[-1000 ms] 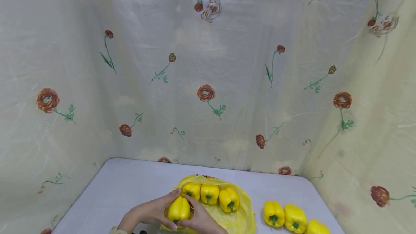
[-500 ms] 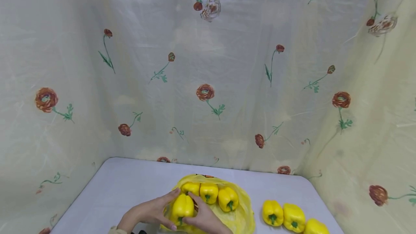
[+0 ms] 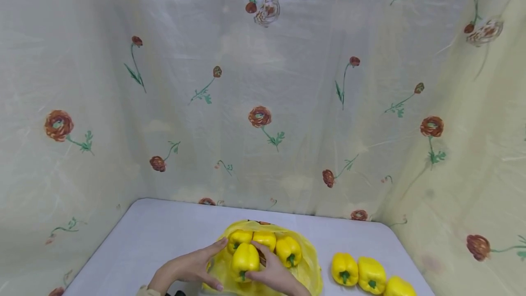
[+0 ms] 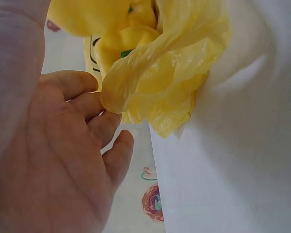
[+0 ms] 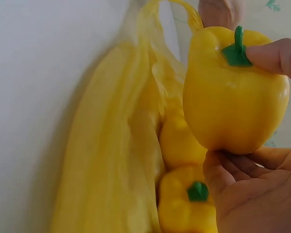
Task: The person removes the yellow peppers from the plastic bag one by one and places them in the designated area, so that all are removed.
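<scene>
My right hand holds a glossy yellow bell pepper above an open yellow plastic bag. In the right wrist view its thumb lies by the green stem of that bell pepper, and the fingers support the opposite end. My left hand stays at the bag's left side, thumb and fingers spread well apart. Seen from the left wrist, the left fingertips meet the crumpled rim of the bag. Along the far side inside the bag sit three more yellow peppers, partly covered by the held one.
To the right of the bag, three yellow peppers stand in a slanting row on the white table. A small black object shows at the bottom edge. Flower-printed curtains enclose the table at the back and sides.
The right hand has carried the pepper rightward, out from between both hands to over the middle of the bag. The left hand has stayed put, and the pepper has left it.
</scene>
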`<act>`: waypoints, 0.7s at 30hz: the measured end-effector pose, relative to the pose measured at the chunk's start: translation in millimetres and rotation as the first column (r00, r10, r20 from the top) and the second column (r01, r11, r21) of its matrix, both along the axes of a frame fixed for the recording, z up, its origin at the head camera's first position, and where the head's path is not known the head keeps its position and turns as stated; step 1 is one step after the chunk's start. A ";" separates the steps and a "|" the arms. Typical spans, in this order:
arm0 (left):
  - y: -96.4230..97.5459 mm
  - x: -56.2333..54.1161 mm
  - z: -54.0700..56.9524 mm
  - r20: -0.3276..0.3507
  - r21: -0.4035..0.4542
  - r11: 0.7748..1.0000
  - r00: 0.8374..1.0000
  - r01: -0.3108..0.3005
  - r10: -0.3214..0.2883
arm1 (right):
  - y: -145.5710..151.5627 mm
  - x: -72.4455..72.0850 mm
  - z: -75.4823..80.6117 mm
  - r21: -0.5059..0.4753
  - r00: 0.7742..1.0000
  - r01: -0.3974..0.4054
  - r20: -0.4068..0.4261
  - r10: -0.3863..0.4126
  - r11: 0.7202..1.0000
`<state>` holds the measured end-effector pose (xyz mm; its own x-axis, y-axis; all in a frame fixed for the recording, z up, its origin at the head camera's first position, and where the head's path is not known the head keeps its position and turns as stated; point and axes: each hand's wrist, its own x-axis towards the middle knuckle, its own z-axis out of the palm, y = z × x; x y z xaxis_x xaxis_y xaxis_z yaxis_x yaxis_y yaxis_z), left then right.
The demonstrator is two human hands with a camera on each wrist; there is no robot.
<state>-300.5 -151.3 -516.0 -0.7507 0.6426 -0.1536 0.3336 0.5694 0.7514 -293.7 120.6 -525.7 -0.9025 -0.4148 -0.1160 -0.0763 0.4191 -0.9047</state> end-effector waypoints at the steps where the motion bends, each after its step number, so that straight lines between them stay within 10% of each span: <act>1: 0.3 -0.4 -0.4 0.001 0.000 1.000 1.000 0.001 -0.001 | 3.5 0.1 1.4 0.003 1.000 0.008 0.008 -0.008 1.000; 21: 5.7 0.3 -0.7 0.036 -0.022 0.999 0.998 -0.042 0.043 | 75.5 12.8 21.8 0.032 0.997 0.074 -0.013 -0.074 0.997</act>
